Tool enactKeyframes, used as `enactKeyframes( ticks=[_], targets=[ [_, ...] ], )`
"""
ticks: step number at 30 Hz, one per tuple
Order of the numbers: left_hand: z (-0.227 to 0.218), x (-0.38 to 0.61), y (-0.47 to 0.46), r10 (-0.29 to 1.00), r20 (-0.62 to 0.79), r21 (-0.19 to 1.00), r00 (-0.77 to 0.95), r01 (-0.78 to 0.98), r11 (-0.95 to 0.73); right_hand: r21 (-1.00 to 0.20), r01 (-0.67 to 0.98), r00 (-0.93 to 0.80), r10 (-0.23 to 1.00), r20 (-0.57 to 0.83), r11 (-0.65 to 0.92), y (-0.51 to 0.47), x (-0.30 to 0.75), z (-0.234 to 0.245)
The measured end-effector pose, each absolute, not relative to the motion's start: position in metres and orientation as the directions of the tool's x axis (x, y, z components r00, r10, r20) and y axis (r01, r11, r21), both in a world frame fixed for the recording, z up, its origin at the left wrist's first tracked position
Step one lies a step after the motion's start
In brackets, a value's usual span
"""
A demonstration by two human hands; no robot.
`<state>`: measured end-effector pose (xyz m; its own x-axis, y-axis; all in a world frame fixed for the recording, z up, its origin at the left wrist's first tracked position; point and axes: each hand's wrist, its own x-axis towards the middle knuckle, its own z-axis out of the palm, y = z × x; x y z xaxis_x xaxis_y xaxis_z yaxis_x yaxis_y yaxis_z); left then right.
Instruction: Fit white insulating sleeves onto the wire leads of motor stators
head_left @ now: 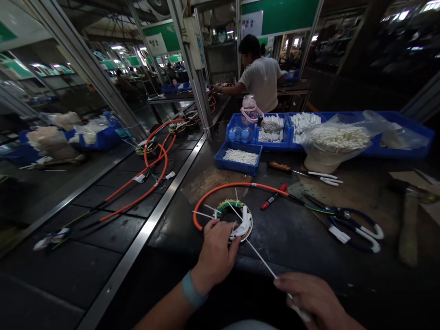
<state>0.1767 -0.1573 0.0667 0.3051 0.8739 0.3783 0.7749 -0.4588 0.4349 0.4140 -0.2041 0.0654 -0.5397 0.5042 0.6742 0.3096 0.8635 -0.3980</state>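
On the dark bench lies a ring-shaped motor stator (248, 211) with green and white windings and white sleeves on its near right side. Several thin white ties stick out from its rim. My left hand (220, 247) grips the near left edge of the ring, fingers over the windings and thumb against its front. A thin white cable tie (261, 259) runs taut from the ring's near side toward the lower right. Its far end is pinched in my right hand (309, 291), fingers closed. An orange sleeved cable (237, 184) loops behind the stator.
A red marker (273, 197), scissors (357, 229), a wooden-handled screwdriver (280, 167) and a hammer (409, 224) lie rightward. Blue bins (239, 170) with white parts and a plastic bag (330, 144) stand behind. A conveyor (113, 256) carries stators at left; a person (263, 80) works beyond.
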Motion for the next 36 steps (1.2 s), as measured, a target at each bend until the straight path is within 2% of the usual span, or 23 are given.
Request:
enactKeyframes(
  ticks=[4,8,15,17,19,22,25,28,31,36],
  targets=[
    [0.066,0.177,-0.157,0.877,0.374,0.437,0.302,0.776,-0.454,-0.364,0.289,-0.535,0.464,0.706,0.886,-0.2,0.411,0.078],
    [0.066,0.178,-0.158,0.872,0.389,0.449,0.298,0.765,-0.462,-0.367,0.285,-0.565,0.464,0.682,0.886,-0.202,0.417,0.077],
    [0.066,0.179,-0.157,0.878,0.377,0.427,0.296,0.785,-0.448,-0.376,0.259,-0.605,0.452,0.655,0.89,-0.198,0.416,0.045],
    [0.065,0.179,-0.158,0.883,0.369,0.438,0.289,0.784,-0.44,-0.434,0.281,-0.609,0.508,0.609,0.856,-0.189,0.405,0.034],
    [0.065,0.18,-0.159,0.896,0.37,0.486,0.247,0.77,-0.413,-0.543,0.314,-0.592,0.607,0.529,0.779,-0.175,0.391,0.027],
    [0.065,0.18,-0.159,0.892,0.406,0.545,0.198,0.731,-0.411,-0.763,0.295,-0.516,0.768,0.38,0.576,-0.157,0.369,0.028],
    [0.067,0.179,-0.159,0.842,0.48,0.508,0.247,0.704,-0.496,-0.924,0.164,-0.43,0.868,0.248,0.345,-0.149,0.359,0.035],
    [0.067,0.179,-0.158,0.802,0.532,0.472,0.271,0.691,-0.547,-0.962,0.103,-0.456,0.871,0.182,0.254,-0.152,0.362,0.036],
    [0.066,0.18,-0.157,0.792,0.549,0.463,0.269,0.691,-0.555,-0.933,0.181,-0.514,0.839,0.18,0.311,-0.156,0.367,0.032],
    [0.065,0.18,-0.158,0.782,0.566,0.446,0.263,0.7,-0.558,-0.917,0.229,-0.493,0.851,0.181,0.328,-0.153,0.364,0.032]
  ],
)
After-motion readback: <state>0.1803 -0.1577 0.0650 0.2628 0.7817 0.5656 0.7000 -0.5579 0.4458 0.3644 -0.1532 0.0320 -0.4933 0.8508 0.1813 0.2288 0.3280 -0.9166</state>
